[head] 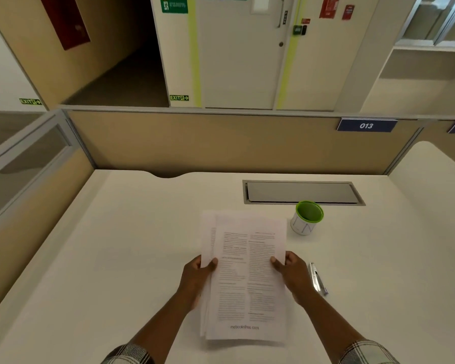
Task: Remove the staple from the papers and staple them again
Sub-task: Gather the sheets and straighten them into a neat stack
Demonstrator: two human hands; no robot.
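White office desk (116, 245): left hand (195, 278) and right hand (294, 275) each pinch a fanned stack of printed white papers (247, 279) by its side edges. Sheets look loose, so the staple seems out; restapling remains, with the silver stapler (317, 279) lying untouched just right.

Office cubicle, partition (221, 143), numbered plate (366, 125), desk (116, 245)

papers (247, 271): white, black print in two columns. table (116, 245): off-white, plain. cup (306, 218): white outside with faint grey line marks, bright green rim and inside. stapler (317, 278): silver metal, bluish tip. cable tray lid (301, 192): grey. partition (208, 143): tan, grey frame. number plate (366, 125): dark blue, white digits "013". sleeves (130, 354): black-and-white plaid. exit sign (179, 98): green and white. door (239, 53): white, lime-yellow strips down both sides.
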